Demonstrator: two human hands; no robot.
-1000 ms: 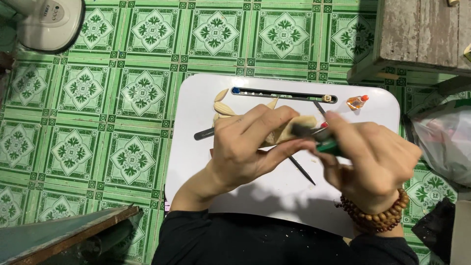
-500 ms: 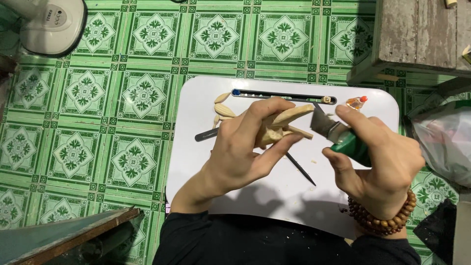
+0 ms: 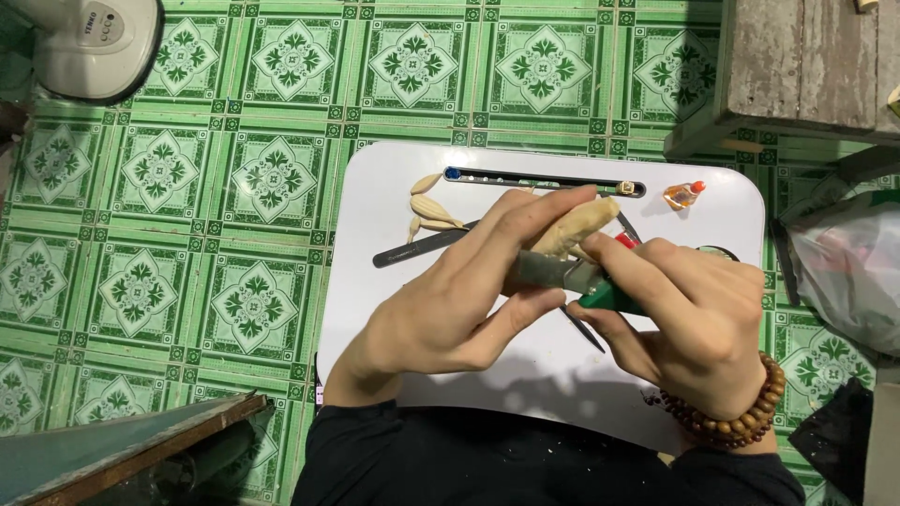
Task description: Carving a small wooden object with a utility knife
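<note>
- A pale wooden piece (image 3: pixel 579 228) is gripped in the left hand (image 3: pixel 459 295), fingers wrapped along it; it is held up above the white tabletop (image 3: pixel 394 309), near the middle.
- A green-handled carving tool (image 3: pixel 600 292) is clasped in the right hand (image 3: pixel 698 328), fingers closed round the handle, its metal shank laid against the underside of the wooden piece.
- The step in hand is judged to be a carving cut: blade and wood are pressed together between the two hands, with the left thumb set just beside the shank as a brace.
- The next move, as judged, calls for a short, controlled push of the blade, with the wood steadied and the left fingers kept out of the cutting line.
- Finished carved petals (image 3: pixel 433 208) are seen lying on the tabletop to the upper left, beside a dark flat file (image 3: pixel 417 248).
- A long narrow slot holding small tools (image 3: pixel 544 181) and a small orange-capped tube (image 3: pixel 682 194) are noted along the far edge.
- A beaded bracelet (image 3: pixel 736 417) is worn on the right wrist.
</note>
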